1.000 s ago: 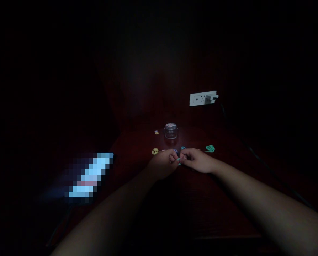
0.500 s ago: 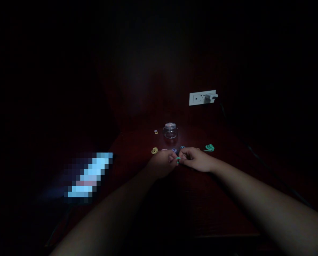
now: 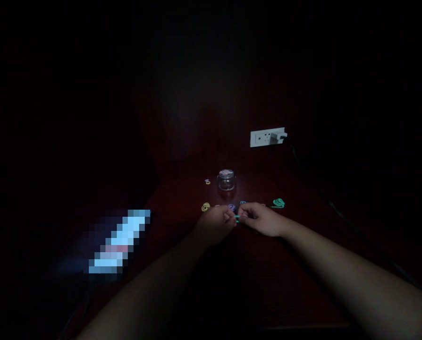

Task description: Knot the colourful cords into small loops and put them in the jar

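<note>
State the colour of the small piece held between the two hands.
Bluish green: the small piece between the left hand and right hand, in the head view.

Nearer you than the clear jar (image 3: 226, 182), your left hand (image 3: 215, 225) and right hand (image 3: 262, 219) pinch a green band (image 3: 237, 216). A yellow bundle (image 3: 206, 207) lies to the jar's near left, a green bundle (image 3: 278, 203) to its near right, a wall socket (image 3: 263, 138) beyond it, rightward.

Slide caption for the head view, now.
Left hand and right hand hold a green band between them, nearer the camera than the clear jar.
</note>
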A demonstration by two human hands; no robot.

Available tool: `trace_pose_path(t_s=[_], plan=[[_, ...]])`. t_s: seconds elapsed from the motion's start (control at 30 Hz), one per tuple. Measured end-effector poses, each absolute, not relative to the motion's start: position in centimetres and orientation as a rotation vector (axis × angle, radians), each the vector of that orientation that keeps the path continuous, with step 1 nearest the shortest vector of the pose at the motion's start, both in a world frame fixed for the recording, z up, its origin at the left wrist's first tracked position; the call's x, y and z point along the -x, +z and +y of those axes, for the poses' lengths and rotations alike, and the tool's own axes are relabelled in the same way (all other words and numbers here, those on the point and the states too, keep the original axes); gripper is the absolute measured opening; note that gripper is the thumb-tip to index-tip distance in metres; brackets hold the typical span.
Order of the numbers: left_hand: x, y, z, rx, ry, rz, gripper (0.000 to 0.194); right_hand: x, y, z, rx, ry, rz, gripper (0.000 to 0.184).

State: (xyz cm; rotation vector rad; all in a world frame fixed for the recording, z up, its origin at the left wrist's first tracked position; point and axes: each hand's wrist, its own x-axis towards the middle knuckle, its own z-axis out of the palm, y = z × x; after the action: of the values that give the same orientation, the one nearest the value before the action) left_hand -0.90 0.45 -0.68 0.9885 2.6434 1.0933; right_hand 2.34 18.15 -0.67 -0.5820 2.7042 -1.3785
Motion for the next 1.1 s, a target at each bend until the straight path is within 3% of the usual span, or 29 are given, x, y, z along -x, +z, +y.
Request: trace_pose_path(t_s=[1.1], plan=[[0.91,-0.94,0.41,-0.966,1.122,2.688,0.019,-2.43,-0.62,18.05,0.557,-1.370,2.755,0.018]])
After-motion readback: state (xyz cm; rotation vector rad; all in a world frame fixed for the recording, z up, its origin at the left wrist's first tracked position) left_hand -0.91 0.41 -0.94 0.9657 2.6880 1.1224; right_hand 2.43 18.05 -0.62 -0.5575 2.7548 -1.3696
